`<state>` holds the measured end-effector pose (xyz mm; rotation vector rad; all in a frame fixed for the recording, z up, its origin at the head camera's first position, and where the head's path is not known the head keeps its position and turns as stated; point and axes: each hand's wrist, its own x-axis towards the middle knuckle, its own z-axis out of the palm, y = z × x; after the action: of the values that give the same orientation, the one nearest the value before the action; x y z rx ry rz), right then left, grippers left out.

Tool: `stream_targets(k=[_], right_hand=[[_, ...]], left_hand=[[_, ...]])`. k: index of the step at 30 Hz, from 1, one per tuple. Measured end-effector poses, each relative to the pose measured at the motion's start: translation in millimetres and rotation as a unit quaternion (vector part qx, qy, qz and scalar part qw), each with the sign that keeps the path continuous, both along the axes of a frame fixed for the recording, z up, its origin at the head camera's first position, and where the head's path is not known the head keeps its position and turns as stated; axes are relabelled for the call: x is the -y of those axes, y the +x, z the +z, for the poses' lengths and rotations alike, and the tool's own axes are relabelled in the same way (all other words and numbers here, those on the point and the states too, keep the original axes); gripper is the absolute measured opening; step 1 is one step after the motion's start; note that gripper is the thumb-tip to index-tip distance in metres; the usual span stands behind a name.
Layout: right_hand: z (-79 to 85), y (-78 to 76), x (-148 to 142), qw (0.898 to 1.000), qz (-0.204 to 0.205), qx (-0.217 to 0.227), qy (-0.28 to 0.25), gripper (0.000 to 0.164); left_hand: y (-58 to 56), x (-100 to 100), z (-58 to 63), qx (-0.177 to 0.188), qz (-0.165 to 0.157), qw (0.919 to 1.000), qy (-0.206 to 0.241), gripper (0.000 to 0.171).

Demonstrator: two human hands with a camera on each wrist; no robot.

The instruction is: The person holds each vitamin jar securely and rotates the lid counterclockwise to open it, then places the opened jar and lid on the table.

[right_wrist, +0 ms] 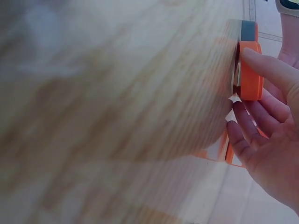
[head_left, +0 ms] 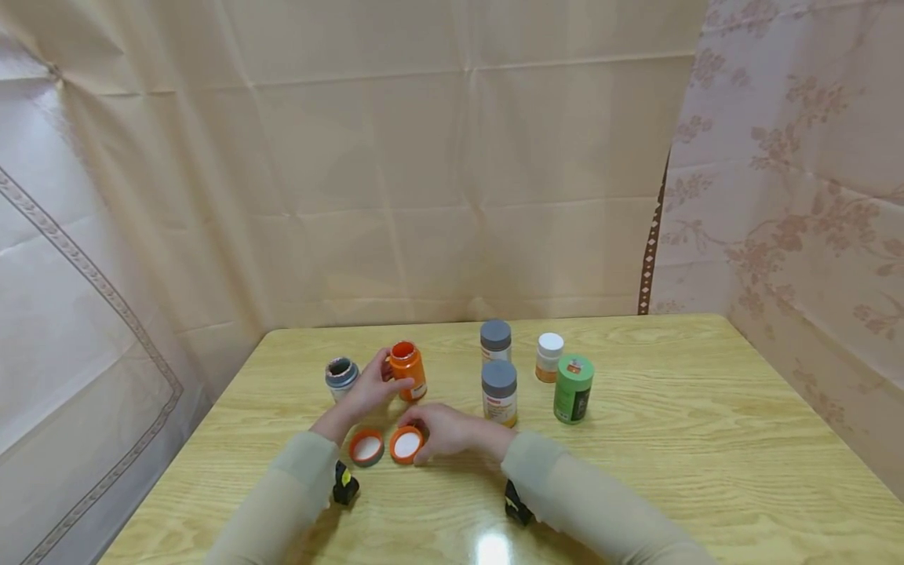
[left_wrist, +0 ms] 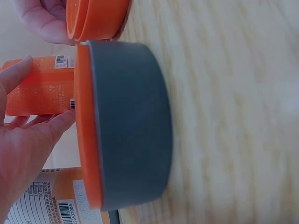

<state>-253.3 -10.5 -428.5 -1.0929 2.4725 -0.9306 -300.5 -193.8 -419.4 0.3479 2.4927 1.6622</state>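
My left hand [head_left: 372, 386] grips an uncapped orange bottle [head_left: 408, 369], thumb at the front, fingers behind. The bottle stands upright at the left of the table. In front of it, my right hand [head_left: 450, 430] holds an orange lid [head_left: 406, 445] between thumb and fingers; the white liner faces up. In the right wrist view the thumb lies on the edge of this lid [right_wrist: 252, 77]. Beside it lies a grey lid with an orange inner rim [head_left: 366, 449], also liner up, large in the left wrist view [left_wrist: 131, 126]. An open grey-necked bottle [head_left: 341, 374] is partly hidden behind my left hand.
Two grey-capped bottles [head_left: 499, 390] [head_left: 496, 337] stand right of the hands, one behind the other. Farther right are a white-capped bottle [head_left: 549, 353] and a green container [head_left: 574, 388]. The wooden table [head_left: 678, 439] ends at a beige curtain [head_left: 395, 180].
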Motion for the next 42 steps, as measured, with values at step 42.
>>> stream_targets(k=[42], right_hand=[[77.6, 29.5, -74, 0.999, 0.005, 0.019, -0.029, 0.054]], left_hand=[[22.8, 1, 62.3, -0.051, -0.027, 0.9976, -0.039, 0.071]])
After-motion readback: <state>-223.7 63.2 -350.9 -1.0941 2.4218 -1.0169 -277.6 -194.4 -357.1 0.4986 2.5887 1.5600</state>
